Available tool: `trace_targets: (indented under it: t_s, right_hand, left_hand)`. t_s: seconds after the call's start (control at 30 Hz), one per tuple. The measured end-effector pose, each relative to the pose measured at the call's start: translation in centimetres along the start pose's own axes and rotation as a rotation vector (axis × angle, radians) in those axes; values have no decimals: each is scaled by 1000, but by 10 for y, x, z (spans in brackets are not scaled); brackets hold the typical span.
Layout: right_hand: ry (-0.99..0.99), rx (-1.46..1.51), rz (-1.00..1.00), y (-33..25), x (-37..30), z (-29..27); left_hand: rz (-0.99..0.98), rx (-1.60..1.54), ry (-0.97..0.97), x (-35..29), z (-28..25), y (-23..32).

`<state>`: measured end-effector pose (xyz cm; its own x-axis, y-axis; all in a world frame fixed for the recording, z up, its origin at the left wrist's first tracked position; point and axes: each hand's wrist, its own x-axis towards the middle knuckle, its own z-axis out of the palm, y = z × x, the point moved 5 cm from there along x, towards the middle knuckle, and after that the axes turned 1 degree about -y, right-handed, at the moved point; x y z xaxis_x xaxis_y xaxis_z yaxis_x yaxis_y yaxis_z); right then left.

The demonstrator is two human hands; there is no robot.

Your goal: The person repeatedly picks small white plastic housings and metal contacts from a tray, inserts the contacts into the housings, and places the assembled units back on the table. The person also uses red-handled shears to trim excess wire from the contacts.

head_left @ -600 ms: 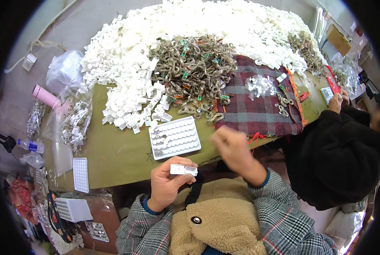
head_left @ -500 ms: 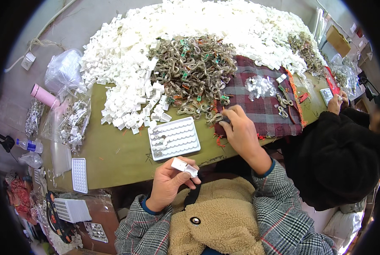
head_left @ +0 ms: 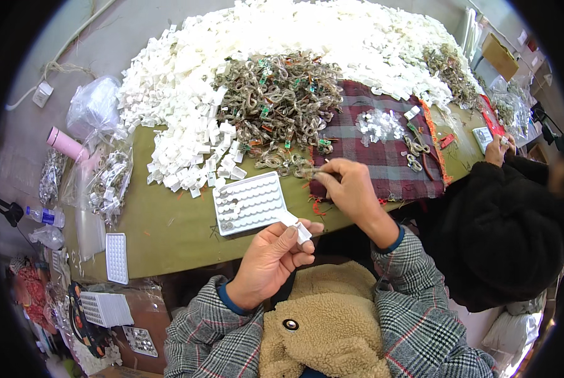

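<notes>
My left hand pinches a small white plastic case between thumb and fingers, its hinged halves spread apart, above the table's near edge. Over the table to its right, my right hand has thumb and forefinger closed on a small coiled cable, which is blurred. Beyond that hand lies a large heap of coiled clear cables with green and orange bits. Below the heap, a white tray with rows of round hollows holds several small round parts at its left side.
White plastic cases are piled high across the back. A plaid cloth at right bears clear pieces and pliers. At far right sits a co-worker in black. A pink bottle and plastic bags stand left.
My left hand has moved right and up with the white case, which has turned to point downward right. My right hand has shifted slightly left, carrying the cable along.
</notes>
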<state>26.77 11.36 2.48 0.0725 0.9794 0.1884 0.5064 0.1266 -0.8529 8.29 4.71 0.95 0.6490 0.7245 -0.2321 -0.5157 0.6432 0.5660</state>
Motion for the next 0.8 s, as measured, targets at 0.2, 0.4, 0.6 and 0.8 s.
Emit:
trace_targets:
  t_s: [0.2,0.4,0.6,0.8]
  right_hand:
    - [141,183,-83,2,-50,6]
    - [237,88,-338,-12,-105,-1]
    - [97,138,-392,-1,-142,12]
    - [56,271,-255,2,-145,4]
  left_hand:
    - [20,-135,15,2,-13,-26]
    - [26,-168,14,-7,-17,-38]
    - [1,-194,-121,-18,-12,-52]
    - [297,595,-92,-36,-5,-47]
